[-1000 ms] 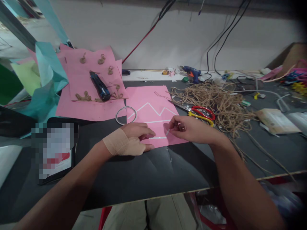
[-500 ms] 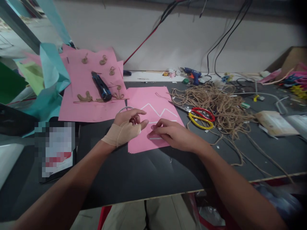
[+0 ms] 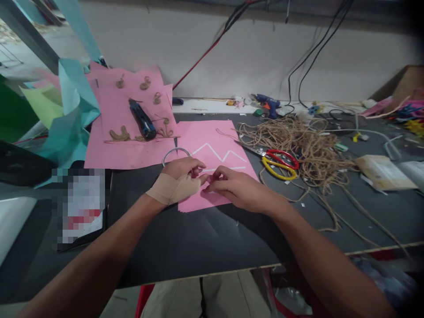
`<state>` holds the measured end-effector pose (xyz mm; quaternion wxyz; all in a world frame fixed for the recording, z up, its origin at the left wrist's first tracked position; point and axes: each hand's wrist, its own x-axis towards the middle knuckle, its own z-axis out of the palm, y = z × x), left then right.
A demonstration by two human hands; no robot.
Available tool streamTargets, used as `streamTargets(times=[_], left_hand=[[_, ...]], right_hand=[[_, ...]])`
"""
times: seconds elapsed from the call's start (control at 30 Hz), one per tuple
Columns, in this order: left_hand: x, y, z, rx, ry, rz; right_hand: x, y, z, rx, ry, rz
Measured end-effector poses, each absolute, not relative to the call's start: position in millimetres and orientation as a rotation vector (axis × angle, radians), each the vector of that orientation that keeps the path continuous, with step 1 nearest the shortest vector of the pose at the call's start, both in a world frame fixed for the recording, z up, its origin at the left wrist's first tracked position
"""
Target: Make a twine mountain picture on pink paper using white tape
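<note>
A pink paper sheet [image 3: 198, 132] lies on the dark table, with white strips [image 3: 217, 152] on it in a zigzag and a straight line below. My left hand [image 3: 182, 179], with a tan bandage round palm and wrist, is over the sheet's left edge. Its fingers are curled in towards the thumb, close to the right fingertips. My right hand [image 3: 240, 187] rests low on the sheet, its fingers pinched together. What either hand holds is too small or hidden. Behind my left hand a grey ring [image 3: 175, 151] shows in part.
Scissors [image 3: 280, 163] and tangled brown twine [image 3: 308, 141] lie right. A box cutter [image 3: 142, 119] rests on pink sheets [image 3: 109, 106] bearing twine shapes. A blue glue gun [image 3: 270, 105] sits at the back. A dark-edged device [image 3: 104, 221], partly blurred, lies left.
My left hand has moved right and slightly down, its fingers curling until they are close to my right fingertips. More of the grey ring shows. My right hand has hardly moved.
</note>
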<state>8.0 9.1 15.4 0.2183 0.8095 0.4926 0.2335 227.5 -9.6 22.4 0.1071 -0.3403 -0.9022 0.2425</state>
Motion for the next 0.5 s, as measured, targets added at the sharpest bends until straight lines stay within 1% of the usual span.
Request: streamTargets(times=[0.17, 0.5], left_hand=[[8.3, 9.6, 16.2, 2.260, 1.390, 0.599], [8.0, 7.6, 14.6, 2.084, 1.336, 0.757]], right_hand=[[224.4, -9.9, 21.5, -1.046, -2.568, 0.734], [214.1, -11.9, 12.6, -1.222, -2.315, 0.703]])
